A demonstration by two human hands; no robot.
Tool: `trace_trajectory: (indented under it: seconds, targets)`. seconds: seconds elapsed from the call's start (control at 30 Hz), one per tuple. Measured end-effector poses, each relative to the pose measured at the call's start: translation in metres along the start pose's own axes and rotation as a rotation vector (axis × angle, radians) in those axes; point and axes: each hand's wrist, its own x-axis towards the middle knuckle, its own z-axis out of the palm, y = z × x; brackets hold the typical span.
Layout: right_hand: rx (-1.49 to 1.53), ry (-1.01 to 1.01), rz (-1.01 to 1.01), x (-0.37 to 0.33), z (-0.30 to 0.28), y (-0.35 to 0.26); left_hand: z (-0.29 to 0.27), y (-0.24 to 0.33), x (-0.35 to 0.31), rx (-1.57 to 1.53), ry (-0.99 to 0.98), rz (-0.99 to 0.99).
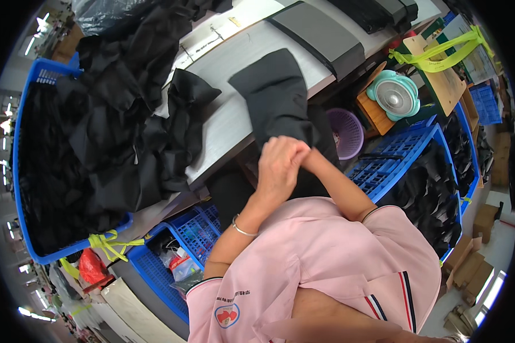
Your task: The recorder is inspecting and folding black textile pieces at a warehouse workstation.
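A flat black fabric piece point(276, 94) stretches from my hands up over the edge of the light grey table point(226, 120). My left hand point(277, 166), with a bracelet at its wrist, is closed on the near end of this piece. Right against it, my right hand point(305, 153) is closed at the same end, its fingers partly hidden by the left hand. Left of the piece, a crumpled heap of black fabric pieces point(117, 126) spills from a blue basket point(23, 194) onto the table.
Grey and black stacked panels point(320, 37) lie at the table's far side. To the right are a turquoise fan point(393, 96), a purple basket point(344, 134) and a blue crate point(392, 163) beside more black pieces. Another blue basket point(154, 271) with packages stands at lower left.
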Motion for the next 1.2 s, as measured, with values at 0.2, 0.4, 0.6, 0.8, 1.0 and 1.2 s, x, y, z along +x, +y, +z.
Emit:
trace_trajectory:
  seconds: [0.2,0.4,0.6,0.8,1.0,1.2]
  targets:
    - [0.879,0.409,0.242,0.062,-0.031,0.002,0.018,0.032,-0.041,-0.422,-0.255,-0.155]
    - [1.609,0.72,0.417,0.099,-0.041,-0.023,0.006,0.025,-0.051,-0.213,-0.35,-0.047]
    - [1.698,0.665,0.477,0.113,-0.004,0.009,-0.006,-0.014,-0.018,-0.283,0.086,-0.163]
    - [0.51,0.22,0.554,0.154,0.036,-0.015,-0.018,-0.15,0.056,-0.205,0.602,-0.379]
    - [0.655,0.1,0.22,0.126,0.067,-0.08,-0.087,-0.286,0.048,0.017,0.75,-0.376]
    - [0.827,-0.07,0.29,0.037,0.026,-0.084,-0.136,-0.269,0.04,-0.146,0.851,-0.541]
